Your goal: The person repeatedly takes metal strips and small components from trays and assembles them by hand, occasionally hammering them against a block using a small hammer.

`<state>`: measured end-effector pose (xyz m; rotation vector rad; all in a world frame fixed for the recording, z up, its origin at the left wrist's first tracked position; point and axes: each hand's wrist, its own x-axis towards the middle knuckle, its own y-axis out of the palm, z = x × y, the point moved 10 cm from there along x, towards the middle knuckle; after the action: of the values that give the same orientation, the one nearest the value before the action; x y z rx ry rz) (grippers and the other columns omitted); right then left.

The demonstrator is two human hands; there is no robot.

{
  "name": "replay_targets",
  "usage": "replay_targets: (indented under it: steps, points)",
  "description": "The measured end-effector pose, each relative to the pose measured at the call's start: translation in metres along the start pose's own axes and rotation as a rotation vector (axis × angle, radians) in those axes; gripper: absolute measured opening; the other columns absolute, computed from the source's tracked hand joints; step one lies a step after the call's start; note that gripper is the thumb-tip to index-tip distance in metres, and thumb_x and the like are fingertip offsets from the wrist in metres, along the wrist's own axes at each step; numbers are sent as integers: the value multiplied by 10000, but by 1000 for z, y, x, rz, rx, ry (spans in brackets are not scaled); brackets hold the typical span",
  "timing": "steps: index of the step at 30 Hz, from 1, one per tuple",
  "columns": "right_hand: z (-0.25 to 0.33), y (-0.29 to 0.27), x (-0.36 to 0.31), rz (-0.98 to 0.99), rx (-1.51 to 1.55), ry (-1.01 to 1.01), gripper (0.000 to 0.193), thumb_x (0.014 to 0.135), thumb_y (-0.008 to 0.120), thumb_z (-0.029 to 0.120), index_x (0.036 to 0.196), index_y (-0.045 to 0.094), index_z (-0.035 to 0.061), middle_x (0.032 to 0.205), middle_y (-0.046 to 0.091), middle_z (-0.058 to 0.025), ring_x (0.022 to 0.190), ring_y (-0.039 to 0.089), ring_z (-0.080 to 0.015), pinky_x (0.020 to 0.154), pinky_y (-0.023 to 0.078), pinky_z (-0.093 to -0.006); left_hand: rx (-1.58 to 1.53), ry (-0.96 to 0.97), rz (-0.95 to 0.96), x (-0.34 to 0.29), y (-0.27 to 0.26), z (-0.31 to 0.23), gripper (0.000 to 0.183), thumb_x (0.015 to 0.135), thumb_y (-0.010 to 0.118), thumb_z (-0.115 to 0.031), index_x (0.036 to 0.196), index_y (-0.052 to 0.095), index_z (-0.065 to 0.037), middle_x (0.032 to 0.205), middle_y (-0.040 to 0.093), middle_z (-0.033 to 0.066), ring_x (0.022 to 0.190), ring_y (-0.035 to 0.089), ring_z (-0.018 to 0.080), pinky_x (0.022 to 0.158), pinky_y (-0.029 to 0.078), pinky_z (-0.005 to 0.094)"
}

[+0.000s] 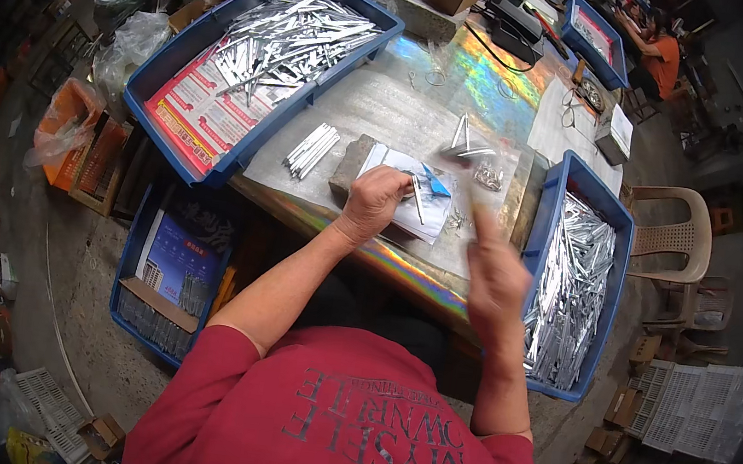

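Note:
My left hand (375, 203) is closed in a pinch on a thin metal strip (418, 202), which stands over a paper-covered block (428, 226) at the table's front edge. A small blue piece (436, 182) lies beside the strip. To the right, my right hand (496, 275) is wrapped round the handle of what looks like a hammer (469, 161), smeared by motion. Its head is above and right of the block, apart from the strip. Left of the block lies a neat row of metal strips (311, 150). Small metal parts (488, 177) are heaped near the hammer.
A blue tray (302, 98) with loose metal strips stands at the far left, another blue tray (615, 304) of them at the right. A plastic chair (691, 236) is beyond it. A third blue bin (127, 272) sits low on the left. A person (661, 65) sits far right.

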<state>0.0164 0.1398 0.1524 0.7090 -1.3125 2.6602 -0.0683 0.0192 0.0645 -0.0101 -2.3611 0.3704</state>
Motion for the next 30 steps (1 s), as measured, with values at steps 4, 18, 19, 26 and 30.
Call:
replay_targets:
  steps: [4,18,19,26,30]
  points:
    - [-8,9,5,130,20,70,439,728,541,-2,1151,430,28,817,559,-185,710,568,-233,640,428,-296,0,49,4,2,0,4,79,667,580,3,737,547,-14,652,539,94,606,533,244,531,415,298]
    - [-18,0,-1,-38,57,33,432,760,520,39,1177,408,57,627,515,-135,522,519,-221,499,408,-292,20,16,13,4,-2,-3,73,658,571,24,709,538,-17,631,522,98,588,526,236,520,410,294]
    - [-22,0,-4,-43,52,36,432,760,520,39,1177,408,57,627,515,-135,522,519,-221,499,408,-292,14,20,16,4,-2,-3,73,658,571,24,709,538,-17,631,522,98,588,526,236,520,410,294]
    - [-130,38,-64,-281,838,803,459,815,450,70,1248,296,76,564,402,10,387,346,-41,324,280,-166,-10,-38,5,11,-5,-6,51,680,564,-2,725,543,-14,649,537,109,622,532,266,542,415,315]
    - [-158,60,-94,-419,963,965,416,827,414,88,1230,316,64,570,441,-25,384,393,-63,305,306,-183,5,-110,-11,15,-10,5,59,733,562,-51,771,587,-14,661,557,88,592,538,192,536,409,260]
